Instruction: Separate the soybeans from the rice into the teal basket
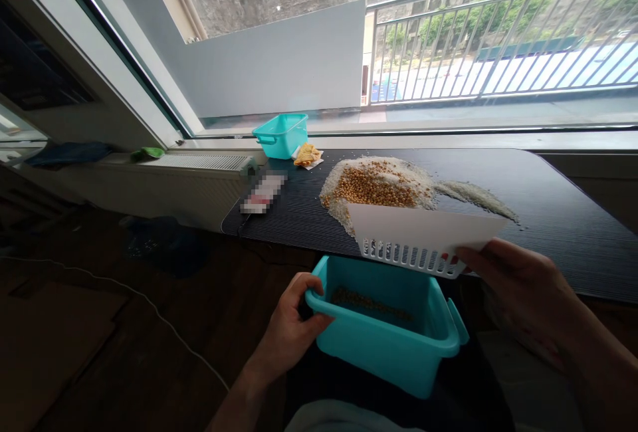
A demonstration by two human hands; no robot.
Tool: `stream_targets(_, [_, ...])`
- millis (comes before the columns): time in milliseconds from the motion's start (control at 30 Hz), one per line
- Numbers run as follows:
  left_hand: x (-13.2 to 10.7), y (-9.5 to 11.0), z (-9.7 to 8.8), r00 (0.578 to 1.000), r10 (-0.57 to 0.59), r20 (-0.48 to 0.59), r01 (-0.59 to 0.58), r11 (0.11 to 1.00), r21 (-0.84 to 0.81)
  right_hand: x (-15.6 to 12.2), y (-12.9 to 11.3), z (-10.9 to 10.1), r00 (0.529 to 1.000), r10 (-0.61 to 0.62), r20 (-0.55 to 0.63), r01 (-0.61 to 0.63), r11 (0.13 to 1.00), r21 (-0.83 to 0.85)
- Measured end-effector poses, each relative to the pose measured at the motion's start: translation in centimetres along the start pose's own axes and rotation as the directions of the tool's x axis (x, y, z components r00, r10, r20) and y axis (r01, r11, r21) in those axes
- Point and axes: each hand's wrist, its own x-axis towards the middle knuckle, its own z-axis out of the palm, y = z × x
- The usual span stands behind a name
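My left hand [289, 329] grips the left rim of a turquoise plastic bin [383, 349], below the table's front edge. A thin layer of dark-looking grains [369, 302] lies on the bin's floor. In my right hand [523, 272] is a white slotted plastic panel [423, 229], held by its right end above the bin's far rim. Just behind the panel, a heap of orange-yellow kernels [371, 186] mixed with white rice-like grains [399, 165] lies on the table. A narrow strip of pale greenish grains [478, 198] trails off to the right of it.
The dark table [563, 219] stands against a window. Towards its back left are a smaller turquoise basket [283, 136] and a yellowish crumpled item [308, 154] on white paper. A blurred-out flat object [264, 193] lies at the left edge, beside a radiator [199, 179]. A white cable [149, 302] crosses the floor.
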Motion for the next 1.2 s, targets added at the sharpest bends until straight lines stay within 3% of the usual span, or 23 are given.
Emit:
stream_targets(100, [0.0,0.2,-0.1,1.0,-0.01,0.004,0.01,1.0,0.007,-0.2,1.3,0.1,0.997,0.016,0.072,-0.02,0.998,0.063])
stream_targets(300, [0.0,-0.3,-0.2,1.0,0.007,0.017,-0.007,1.0,0.026,-0.5,2.6,0.5,0.998,0.026,0.055,-0.031,0.994,0.104])
stream_targets(500, [-0.3,-1.7,0.0,0.998,0.046,-0.032,-0.045,0.999,0.029,0.0,2.1,-2.8,0.991,0.113,-0.068,-0.114,0.993,-0.01])
stream_targets(633, [-0.1,-0.3,-0.2,1.0,0.012,-0.014,-0.012,0.999,0.037,0.8,1.9,-3.9,0.959,0.133,-0.249,-0.159,0.984,-0.085])
stream_targets(700, [0.0,0.5,-0.4,1.0,-0.006,0.006,0.005,0.999,0.051,1.1,1.9,-3.6,0.954,0.112,-0.28,-0.141,0.986,-0.086])
stream_targets(800, [0.2,1.2,-0.6,1.0,-0.004,0.017,0.002,0.996,0.085,1.7,2.0,-2.7,0.966,0.063,-0.251,-0.083,0.994,-0.07])
stream_targets(1000, [0.2,1.0,-0.6,1.0,0.006,0.008,-0.007,0.996,0.089,1.7,2.4,-1.7,0.997,0.025,-0.07,-0.029,0.998,-0.064])
stream_targets(1200, [0.1,0.9,-0.3,1.0,-0.004,-0.001,0.004,0.999,0.052,1.7,1.8,-1.7,0.998,0.004,-0.067,-0.009,0.997,-0.083])
